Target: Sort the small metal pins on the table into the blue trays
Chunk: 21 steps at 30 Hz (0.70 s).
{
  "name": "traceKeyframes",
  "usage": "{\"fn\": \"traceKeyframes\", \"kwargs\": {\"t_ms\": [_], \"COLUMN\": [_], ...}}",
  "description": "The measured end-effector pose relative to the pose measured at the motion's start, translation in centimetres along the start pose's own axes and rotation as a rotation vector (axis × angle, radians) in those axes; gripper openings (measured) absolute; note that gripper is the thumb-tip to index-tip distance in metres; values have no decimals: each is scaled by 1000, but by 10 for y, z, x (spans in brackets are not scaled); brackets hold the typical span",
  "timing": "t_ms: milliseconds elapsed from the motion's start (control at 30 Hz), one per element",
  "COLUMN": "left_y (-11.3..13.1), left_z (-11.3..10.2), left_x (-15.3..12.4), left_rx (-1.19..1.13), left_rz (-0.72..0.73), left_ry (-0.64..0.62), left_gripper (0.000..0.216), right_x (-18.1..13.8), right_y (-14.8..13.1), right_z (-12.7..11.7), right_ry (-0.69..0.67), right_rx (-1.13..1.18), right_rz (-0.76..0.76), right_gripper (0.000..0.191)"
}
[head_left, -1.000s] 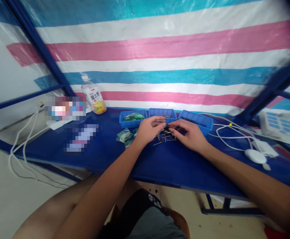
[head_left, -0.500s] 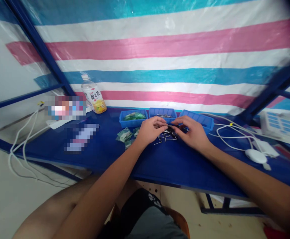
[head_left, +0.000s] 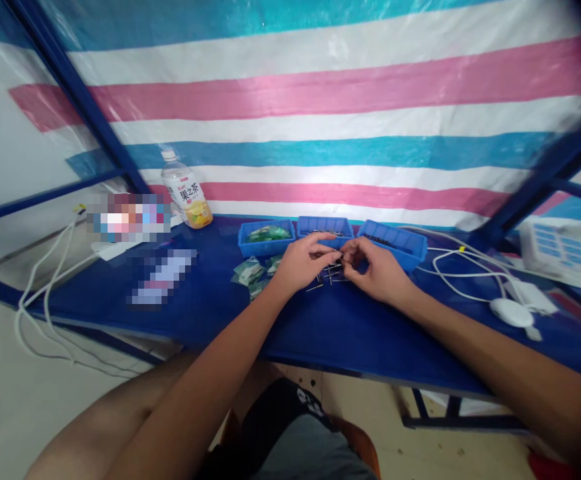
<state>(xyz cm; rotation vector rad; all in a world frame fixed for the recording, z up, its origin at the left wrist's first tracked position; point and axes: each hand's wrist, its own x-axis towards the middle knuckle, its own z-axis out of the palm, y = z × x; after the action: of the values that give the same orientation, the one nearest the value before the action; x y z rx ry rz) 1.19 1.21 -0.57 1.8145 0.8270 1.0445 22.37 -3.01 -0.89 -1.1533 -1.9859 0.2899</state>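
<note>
My left hand (head_left: 301,261) and my right hand (head_left: 379,270) meet at their fingertips over the blue table. The left fingers are closed against the thumb. My right thumb and fingers are bent into a pinch. What sits between the fingertips is too small and hidden to name. Under them lies a loose pile of thin metal pins (head_left: 315,287), some with dark parts, partly covered by the hands. Small clear-green plastic packets (head_left: 249,271) lie left of my left hand.
Behind the hands stand three blue bins: a left bin (head_left: 266,249) with green packets, a middle bin (head_left: 302,225) with metal pieces, a right bin (head_left: 410,241) with dark pieces. A drink bottle (head_left: 188,193) stands left; white cables (head_left: 450,275) and a round white plug (head_left: 513,313) lie right.
My right hand has drawn its fingers in to a tighter pinch and moved slightly left, uncovering the dark pieces in the right bin. My left hand has stayed nearly in place.
</note>
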Motion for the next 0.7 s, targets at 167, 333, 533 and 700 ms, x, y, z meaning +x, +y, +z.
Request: {"fn": "traceKeyframes", "kwargs": {"t_ms": [167,333,533,700], "left_y": [0,2,-3,-7], "left_z": [0,-2,0,0], "left_x": [-1,-3,-1,1], "left_rx": [-4,77,67,19], "left_rz": [34,-5,65,67], "left_ry": [5,-87,-112,-37], "left_gripper": [38,39,33,30], "right_x": [0,-1,0,0], "right_y": [-3,3,3,5], "right_z": [-4,-5,-5,-4], "right_ry": [4,80,83,8], "right_rx": [0,-70,-32,15], "right_rz": [-26,-13,-67,-90], "right_gripper": [49,17,14,21]}}
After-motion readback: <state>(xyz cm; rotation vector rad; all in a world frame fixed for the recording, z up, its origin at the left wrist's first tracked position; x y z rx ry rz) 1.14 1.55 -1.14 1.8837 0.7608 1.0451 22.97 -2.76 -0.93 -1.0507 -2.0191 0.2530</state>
